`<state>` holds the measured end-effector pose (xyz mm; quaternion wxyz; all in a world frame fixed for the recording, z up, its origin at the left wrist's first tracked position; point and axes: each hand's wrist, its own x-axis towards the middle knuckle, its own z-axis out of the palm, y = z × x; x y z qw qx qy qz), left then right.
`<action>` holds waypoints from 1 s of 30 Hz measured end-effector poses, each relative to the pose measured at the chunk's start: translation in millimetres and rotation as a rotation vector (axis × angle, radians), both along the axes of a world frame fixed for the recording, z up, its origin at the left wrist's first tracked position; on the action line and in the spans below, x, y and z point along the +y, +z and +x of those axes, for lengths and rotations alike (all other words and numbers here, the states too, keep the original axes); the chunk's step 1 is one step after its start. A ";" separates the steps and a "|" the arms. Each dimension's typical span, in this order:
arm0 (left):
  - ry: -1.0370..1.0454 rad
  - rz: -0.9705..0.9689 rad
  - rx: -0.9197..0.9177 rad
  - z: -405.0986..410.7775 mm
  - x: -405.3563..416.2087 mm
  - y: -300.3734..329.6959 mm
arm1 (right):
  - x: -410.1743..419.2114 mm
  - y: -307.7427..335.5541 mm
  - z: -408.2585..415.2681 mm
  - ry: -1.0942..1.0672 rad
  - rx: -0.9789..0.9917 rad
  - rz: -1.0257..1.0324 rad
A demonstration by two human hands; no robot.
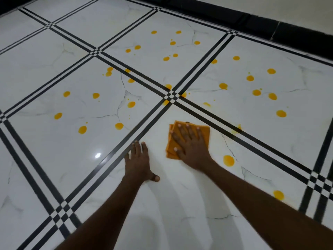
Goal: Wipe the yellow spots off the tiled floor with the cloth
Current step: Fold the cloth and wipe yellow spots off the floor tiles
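Note:
A folded orange cloth (205,131) lies flat on the white tiled floor (72,145). My right hand (191,147) presses down on the cloth with its fingers spread. My left hand (139,161) rests flat on the floor just left of the cloth, fingers apart, holding nothing. Several yellow spots dot the tiles beyond and beside the hands, among them one (228,160) right of my right wrist, one (119,125) left of the cloth and one (281,113) at far right. A faint yellow smear (237,129) lies on the black line right of the cloth.
Black triple lines (149,121) cross the floor and meet in a checkered crossing (172,96) above the cloth. A black skirting (261,24) runs along the wall at the top right. A light glare (97,155) shines on the tile to the left.

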<state>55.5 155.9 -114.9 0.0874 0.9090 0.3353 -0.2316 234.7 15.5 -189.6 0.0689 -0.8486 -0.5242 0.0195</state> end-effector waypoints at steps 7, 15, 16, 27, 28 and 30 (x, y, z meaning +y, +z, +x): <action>-0.121 -0.131 -0.170 47.1 -46.5 -16.3 | -90.7 -4.3 83.7 -0.475 -0.121 0.037; -0.125 -0.025 -0.083 52.8 -59.5 -18.9 | -26.9 2.1 43.2 -0.119 0.034 -0.012; -0.130 -0.022 -0.072 52.5 -59.0 -18.3 | -25.8 2.2 61.6 -0.200 0.034 -0.009; -0.162 -0.031 0.024 59.1 -53.9 -9.0 | -121.3 -3.0 35.4 -0.289 0.000 -0.011; -0.166 -0.037 0.029 60.4 -52.3 -9.7 | -126.3 -4.4 53.1 -0.349 0.009 0.003; -0.168 -0.044 0.029 58.5 -50.4 -12.0 | -155.8 -8.7 80.8 -0.586 -0.007 0.005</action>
